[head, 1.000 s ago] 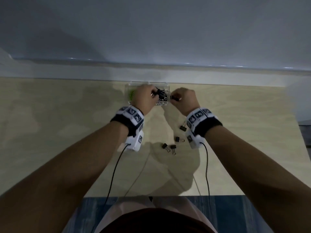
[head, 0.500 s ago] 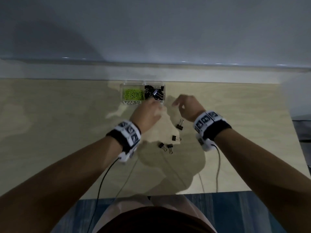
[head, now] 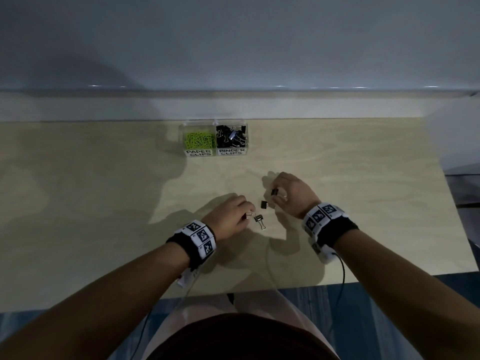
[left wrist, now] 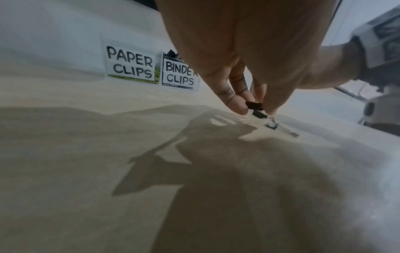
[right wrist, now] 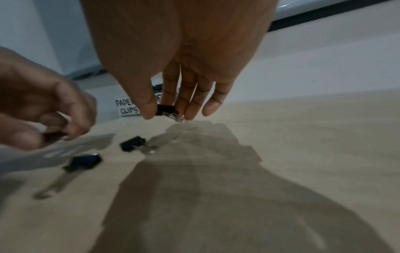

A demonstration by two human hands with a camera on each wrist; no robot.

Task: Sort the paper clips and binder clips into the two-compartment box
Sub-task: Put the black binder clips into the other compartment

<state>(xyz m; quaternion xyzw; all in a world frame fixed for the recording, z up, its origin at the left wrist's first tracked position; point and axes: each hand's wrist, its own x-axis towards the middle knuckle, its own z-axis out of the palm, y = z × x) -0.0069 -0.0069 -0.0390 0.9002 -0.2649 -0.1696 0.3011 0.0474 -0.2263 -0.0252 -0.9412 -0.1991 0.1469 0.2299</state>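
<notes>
A clear two-compartment box point(head: 183, 137) stands at the table's far edge, with green paper clips point(head: 198, 140) on the left and black binder clips point(head: 231, 137) on the right. My left hand point(head: 248, 214) pinches a small black binder clip point(left wrist: 255, 105) just above the table. A little farther right, my right hand point(head: 275, 196) holds another black binder clip point(right wrist: 165, 110) between thumb and fingers. Between the hands, two loose binder clips point(head: 259, 219) point(head: 264, 204) lie on the table; the right wrist view shows them too point(right wrist: 83, 161) point(right wrist: 132, 145).
The light wooden table point(head: 104, 203) ends at a pale wall ledge point(head: 233, 105) behind the box. The box carries labels PAPER CLIPS point(left wrist: 129, 65) and BINDER CLIPS point(left wrist: 179, 75). Thin cables point(head: 342, 276) run from both wristbands over the near table edge.
Both hands have drawn back from the box to the loose clips nearer me. Each hand has picked up one binder clip, leaving two on the table.
</notes>
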